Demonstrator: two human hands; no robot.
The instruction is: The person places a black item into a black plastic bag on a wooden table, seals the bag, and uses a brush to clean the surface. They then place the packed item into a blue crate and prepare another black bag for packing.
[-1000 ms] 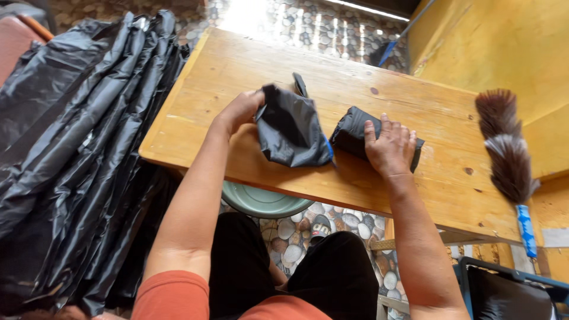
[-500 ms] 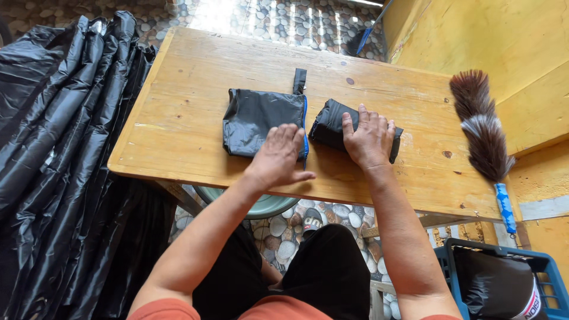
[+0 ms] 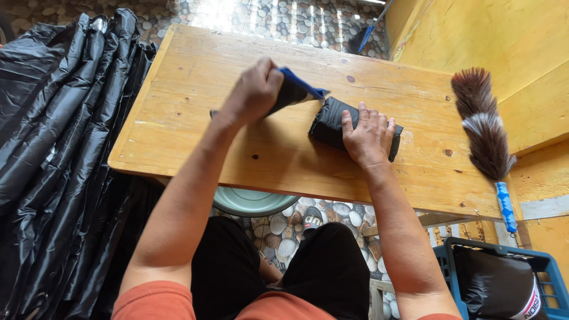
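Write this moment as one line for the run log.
left hand: lifting folded black cloth | right hand: pressing black bundle | wooden table

A wooden table (image 3: 195, 136) stands on a pebble-patterned floor (image 3: 284, 18), sunlit beyond its far edge. Yellow wooden panelling (image 3: 510, 41) rises past the right edge. Black plastic sheeting (image 3: 53, 166) hangs along the left edge.

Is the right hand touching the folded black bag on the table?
Touching. The head view shows the right hand lying flat on the folded black bag, palm and fingers pressed on its top with no gap.
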